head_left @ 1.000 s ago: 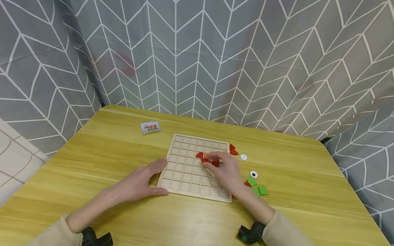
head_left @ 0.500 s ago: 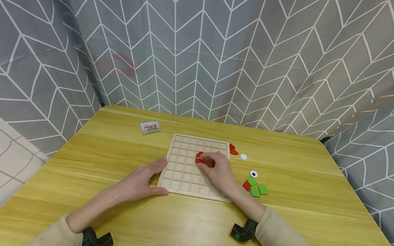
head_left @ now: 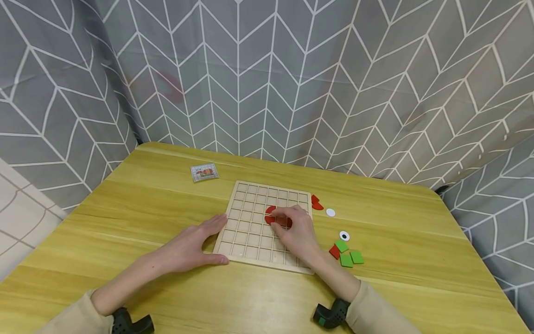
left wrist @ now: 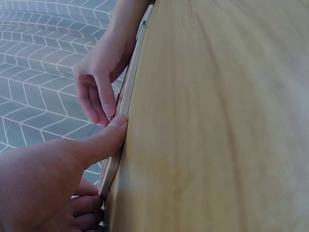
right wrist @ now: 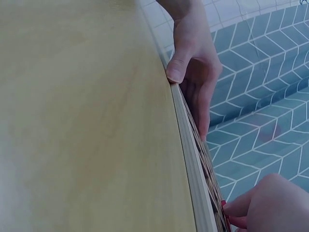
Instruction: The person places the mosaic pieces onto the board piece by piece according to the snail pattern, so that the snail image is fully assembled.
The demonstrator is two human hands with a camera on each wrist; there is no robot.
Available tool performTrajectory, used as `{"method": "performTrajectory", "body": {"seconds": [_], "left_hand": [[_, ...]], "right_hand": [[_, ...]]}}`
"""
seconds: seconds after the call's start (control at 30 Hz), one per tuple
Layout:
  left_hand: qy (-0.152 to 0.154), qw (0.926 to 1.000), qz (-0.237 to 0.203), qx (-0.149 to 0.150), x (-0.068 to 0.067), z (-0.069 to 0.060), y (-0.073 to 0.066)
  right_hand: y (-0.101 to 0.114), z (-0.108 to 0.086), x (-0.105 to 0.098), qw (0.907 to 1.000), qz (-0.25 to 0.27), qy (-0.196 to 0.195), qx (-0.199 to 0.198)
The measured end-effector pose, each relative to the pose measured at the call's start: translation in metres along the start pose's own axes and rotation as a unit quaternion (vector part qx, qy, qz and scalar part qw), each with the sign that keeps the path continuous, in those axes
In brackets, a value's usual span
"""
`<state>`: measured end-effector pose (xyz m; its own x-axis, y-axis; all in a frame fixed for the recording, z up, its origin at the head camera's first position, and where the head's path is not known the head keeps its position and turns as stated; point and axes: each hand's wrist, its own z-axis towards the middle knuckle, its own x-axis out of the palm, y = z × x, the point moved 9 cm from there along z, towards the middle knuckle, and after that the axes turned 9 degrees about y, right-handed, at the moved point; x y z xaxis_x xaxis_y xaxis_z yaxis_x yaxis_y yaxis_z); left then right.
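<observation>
A square wooden grid board lies on the table. My left hand holds its near left corner, thumb at the front edge and fingers along the left side. Curved red pieces sit in cells right of the board's middle. Over them is my right hand, its thumb and index finger pinching at a red piece, which the hand partly hides. In the right wrist view a sliver of the red piece shows at the fingertips. More red shows beneath the palm.
Right of the board lie red pieces, a white disc, an eye-patterned disc, several green squares and a red piece. A small picture card lies at the back left. A patterned curtain hangs behind the table.
Since a second ago my right hand has shifted slightly left, and the red pieces at its fingertips now sit together in a rounded shape. My left hand stays at the board.
</observation>
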<state>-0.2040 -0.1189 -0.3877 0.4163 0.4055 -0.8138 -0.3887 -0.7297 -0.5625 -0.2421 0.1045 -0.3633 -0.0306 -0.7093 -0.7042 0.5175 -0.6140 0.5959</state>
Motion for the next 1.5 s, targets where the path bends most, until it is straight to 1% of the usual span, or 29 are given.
{"method": "performTrajectory", "body": {"seconds": [0.17,0.4,0.73,0.97,1.23,1.33,1.43,1.5], "left_hand": [[0.001,1.0,0.001,-0.001,0.0,0.0,0.0],[0.0,1.0,0.004,-0.001,-0.001,-0.001,-0.001],[0.001,1.0,0.003,-0.004,-0.002,0.0,0.0],[-0.005,0.9999,0.004,0.01,-0.003,-0.001,-0.003],[-0.005,1.0,0.004,0.007,-0.002,-0.001,0.0],[-0.004,1.0,0.004,0.005,-0.001,-0.001,0.0],[-0.003,1.0,0.002,0.006,0.0,0.0,0.0],[-0.002,1.0,0.001,0.007,0.0,0.0,-0.001]], "right_hand": [[0.0,0.0,0.0,1.0,-0.004,-0.008,-0.003],[-0.001,0.001,0.0,0.9999,-0.003,-0.008,0.006],[0.002,0.001,0.0,0.9999,-0.006,-0.005,-0.007],[0.002,0.002,0.0,0.9998,-0.017,-0.006,-0.009],[0.001,0.001,-0.001,0.9998,-0.007,-0.013,-0.012],[-0.001,0.0,-0.006,0.9999,-0.003,-0.008,-0.009],[-0.013,-0.003,-0.018,0.9999,-0.002,-0.001,0.014],[-0.025,-0.006,-0.032,0.9993,-0.001,-0.008,0.037]]}}
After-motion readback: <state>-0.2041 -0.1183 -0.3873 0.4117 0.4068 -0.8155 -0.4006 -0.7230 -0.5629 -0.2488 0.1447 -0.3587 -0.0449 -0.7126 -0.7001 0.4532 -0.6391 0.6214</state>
